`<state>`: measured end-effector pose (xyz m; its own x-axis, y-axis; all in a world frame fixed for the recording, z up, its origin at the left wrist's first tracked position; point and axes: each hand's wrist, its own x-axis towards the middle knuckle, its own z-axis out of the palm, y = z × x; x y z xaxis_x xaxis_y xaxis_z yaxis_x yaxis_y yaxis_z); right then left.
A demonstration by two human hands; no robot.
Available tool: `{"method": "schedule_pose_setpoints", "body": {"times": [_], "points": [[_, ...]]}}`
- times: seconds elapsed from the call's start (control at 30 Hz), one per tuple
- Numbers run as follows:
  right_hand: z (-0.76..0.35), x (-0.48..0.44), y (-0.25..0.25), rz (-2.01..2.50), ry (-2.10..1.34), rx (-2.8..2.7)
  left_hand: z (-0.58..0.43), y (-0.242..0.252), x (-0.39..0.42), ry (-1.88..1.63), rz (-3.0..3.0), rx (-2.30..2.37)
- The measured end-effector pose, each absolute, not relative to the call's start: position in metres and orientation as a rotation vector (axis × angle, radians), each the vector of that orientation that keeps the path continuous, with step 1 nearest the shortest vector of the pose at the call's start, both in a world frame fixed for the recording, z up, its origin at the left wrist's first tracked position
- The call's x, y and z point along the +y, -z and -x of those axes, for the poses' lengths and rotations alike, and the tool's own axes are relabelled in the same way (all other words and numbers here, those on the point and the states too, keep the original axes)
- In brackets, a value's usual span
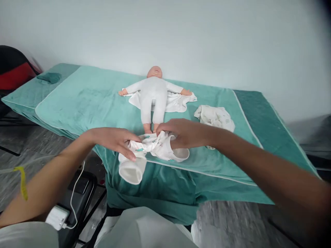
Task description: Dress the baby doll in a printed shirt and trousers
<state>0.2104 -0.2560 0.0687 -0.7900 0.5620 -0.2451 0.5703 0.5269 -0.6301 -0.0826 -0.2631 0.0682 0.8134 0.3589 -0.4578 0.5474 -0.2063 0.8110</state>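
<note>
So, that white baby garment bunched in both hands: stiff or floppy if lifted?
Probably floppy: the white garment wrinkles between the left hand and right hand, and one leg droops over the edge of the towel. Likely light for its size, since it gathers into small folds. It would probably drag rather than slide, as the towel looks plush.

A plain pale wall (pixel 207 34) runs behind a low table (pixel 271 127) draped in teal towelling (pixel 85 100), under soft, even light. The floor (pixel 232 224) is grey, wood-grained boards. At the far left stands a black and red chair (pixel 12 72), and nearer, a white charger (pixel 57 217) with its cable (pixel 74 193) lies against a black case (pixel 85 196).
</note>
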Motion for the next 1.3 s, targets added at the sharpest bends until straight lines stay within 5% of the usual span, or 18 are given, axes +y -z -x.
{"method": "schedule_pose_setpoints", "body": {"times": [0.1, 0.23, 0.53, 0.87, 1.1, 1.3], "points": [[-0.192, -0.260, -0.098, -0.978, 0.711, 2.684, 0.084, -0.100, -0.272, 0.334, -2.040, 0.782], [-0.173, -0.269, -0.124, -0.898, 0.611, 2.722, 0.085, -0.136, -0.288, 0.141, -2.302, 0.948], [-0.143, -0.309, -0.187, -0.923, 0.811, 2.774, 0.091, -0.180, -0.333, -0.311, -2.387, 1.038], [-0.151, -0.317, -0.206, -0.948, 1.469, 3.023, 0.087, -0.180, -0.344, -0.659, -2.018, 0.896], [-0.163, -0.307, -0.212, -0.993, 0.905, 2.868, 0.099, -0.181, -0.346, -0.398, -2.211, 1.004], [-0.189, -0.278, -0.153, -1.417, 0.648, 3.340, 0.119, -0.175, -0.335, -0.356, -2.544, 1.076]]}}
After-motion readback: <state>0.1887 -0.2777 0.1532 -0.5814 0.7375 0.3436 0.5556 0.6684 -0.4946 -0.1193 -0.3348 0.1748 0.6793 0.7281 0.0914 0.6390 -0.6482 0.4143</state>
